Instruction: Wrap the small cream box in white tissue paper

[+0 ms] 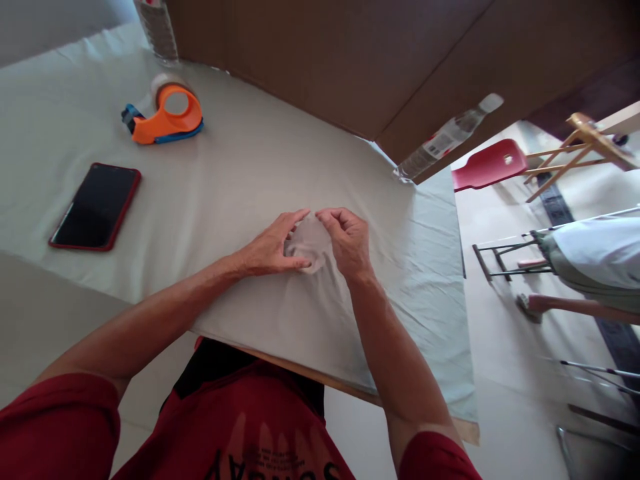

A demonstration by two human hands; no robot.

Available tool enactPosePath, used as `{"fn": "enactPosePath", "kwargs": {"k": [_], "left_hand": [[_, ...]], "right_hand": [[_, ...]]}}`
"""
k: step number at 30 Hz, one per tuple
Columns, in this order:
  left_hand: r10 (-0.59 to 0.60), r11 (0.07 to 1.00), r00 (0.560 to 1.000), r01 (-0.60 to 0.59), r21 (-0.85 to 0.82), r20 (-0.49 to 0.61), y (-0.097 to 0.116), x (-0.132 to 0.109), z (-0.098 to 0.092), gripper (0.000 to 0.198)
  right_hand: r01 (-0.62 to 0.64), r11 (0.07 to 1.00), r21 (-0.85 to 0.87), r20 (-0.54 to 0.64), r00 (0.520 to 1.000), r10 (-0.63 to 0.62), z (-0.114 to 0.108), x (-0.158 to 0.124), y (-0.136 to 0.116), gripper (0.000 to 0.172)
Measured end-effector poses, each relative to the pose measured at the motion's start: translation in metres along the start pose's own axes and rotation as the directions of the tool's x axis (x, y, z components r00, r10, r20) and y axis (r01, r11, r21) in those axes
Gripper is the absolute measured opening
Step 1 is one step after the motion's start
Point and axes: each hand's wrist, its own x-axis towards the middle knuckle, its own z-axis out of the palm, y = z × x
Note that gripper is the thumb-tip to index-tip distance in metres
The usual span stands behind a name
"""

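A round, see-through object, pale and thin-looking, is between my two hands over the cloth near the table's front edge. Its exact kind I cannot make out. My left hand curves around its left side, thumb at the near rim and fingers at the far rim. At the upper right rim, my right hand has thumb and index finger pinched together, with the other fingers curled in. Whatever lies between those fingertips is too small to tell.
An orange and blue tape dispenser and a red-cased phone lie to the left. Behind stands a large cardboard box, with plastic bottles at its corners. A seated person and a red chair are off to the right.
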Motion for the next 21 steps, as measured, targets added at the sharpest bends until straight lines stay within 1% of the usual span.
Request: {"fn": "enactPosePath", "kwargs": {"k": [3, 6, 7, 9, 10, 11, 13, 15, 16, 18, 20, 21], "left_hand": [[-0.105, 0.972, 0.994, 0.107, -0.208, 0.018, 0.002, 0.002, -0.001, 0.096], [-0.188, 0.896, 0.98, 0.195, -0.399, 0.057, 0.005, 0.003, -0.003, 0.087], [-0.208, 0.874, 0.976, 0.216, -0.435, 0.065, 0.005, 0.004, -0.003, 0.08], [-0.255, 0.852, 0.965, 0.257, -0.457, 0.066, 0.005, 0.005, -0.003, 0.06], [-0.288, 0.847, 0.956, 0.281, -0.451, 0.056, 0.004, 0.006, -0.003, 0.048], [-0.326, 0.84, 0.945, 0.309, -0.446, 0.04, 0.003, 0.007, -0.002, 0.038], [-0.406, 0.812, 0.914, 0.364, -0.455, 0.007, 0.001, 0.008, -0.002, 0.024], [-0.465, 0.774, 0.885, 0.399, -0.491, -0.013, 0.001, 0.009, -0.002, 0.017], [-0.481, 0.758, 0.876, 0.406, -0.511, -0.017, 0.002, 0.01, -0.002, 0.015], [-0.493, 0.74, 0.87, 0.408, -0.534, -0.018, 0.003, 0.01, -0.003, 0.014], [-0.488, 0.74, 0.873, 0.403, -0.538, -0.017, 0.004, 0.009, -0.003, 0.016], [-0.486, 0.742, 0.874, 0.402, -0.537, -0.016, 0.004, 0.009, -0.003, 0.017]], "right_hand": [[0.022, 1.0, 0.019, -0.058, 0.998, -0.021, -0.004, 0.017, -0.003, 0.021], [0.016, 0.999, 0.049, -0.083, 0.996, -0.012, -0.009, 0.037, -0.002, 0.021], [0.011, 0.998, 0.057, -0.07, 0.998, -0.007, -0.01, 0.044, 0.0, 0.021], [0.008, 0.999, 0.054, -0.038, 0.999, -0.006, -0.014, 0.054, 0.004, 0.023], [0.014, 0.999, 0.04, -0.044, 0.999, -0.012, -0.015, 0.057, 0.007, 0.024], [0.025, 0.999, 0.021, -0.073, 0.997, -0.024, -0.017, 0.057, 0.009, 0.025], [0.052, 0.998, -0.022, -0.183, 0.982, -0.055, -0.02, 0.049, 0.012, 0.025], [0.062, 0.996, -0.062, -0.27, 0.96, -0.076, -0.019, 0.028, 0.011, 0.026], [0.061, 0.994, -0.091, -0.265, 0.961, -0.084, -0.017, 0.014, 0.01, 0.028], [0.058, 0.981, -0.187, -0.16, 0.983, -0.088, -0.01, -0.014, 0.009, 0.036], [0.089, 0.95, -0.299, -0.068, 0.991, -0.114, -0.001, -0.035, 0.012, 0.057], [0.091, 0.94, -0.328, -0.046, 0.993, -0.112, 0.002, -0.042, 0.014, 0.063]]}}
